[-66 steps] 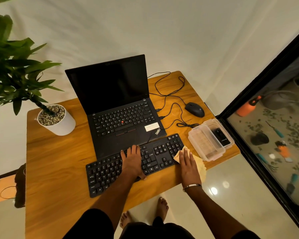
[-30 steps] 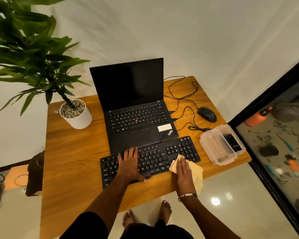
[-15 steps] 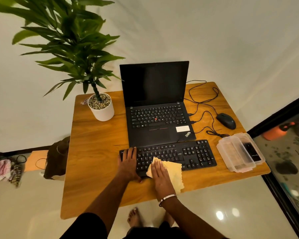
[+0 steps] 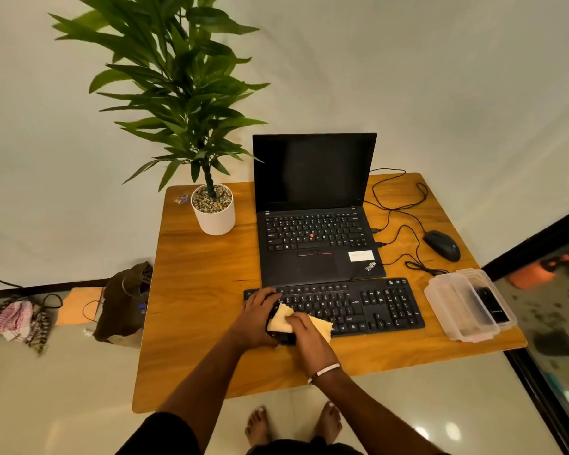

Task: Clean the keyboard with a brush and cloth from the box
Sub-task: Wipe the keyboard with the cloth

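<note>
Wipe step in hand: right hand [image 4: 304,326] presses the yellow cloth [image 4: 281,320] flat-fingered on the keyboard [image 4: 358,305] at its left end, near table [image 4: 194,290] front edge; left hand [image 4: 260,311] rests open on the keys, steadying; next, I'd judge, wipe rightward w/ light pressure; box [image 4: 463,310] at front-right corner; laptop [image 4: 316,224] reads "ThinkPad".

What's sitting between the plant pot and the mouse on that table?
The open laptop stands between the plant pot and the mouse, seen in the head view.

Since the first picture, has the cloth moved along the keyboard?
Yes. The yellow cloth under the right hand has travelled from the black keyboard's numpad end to its left end.
</note>
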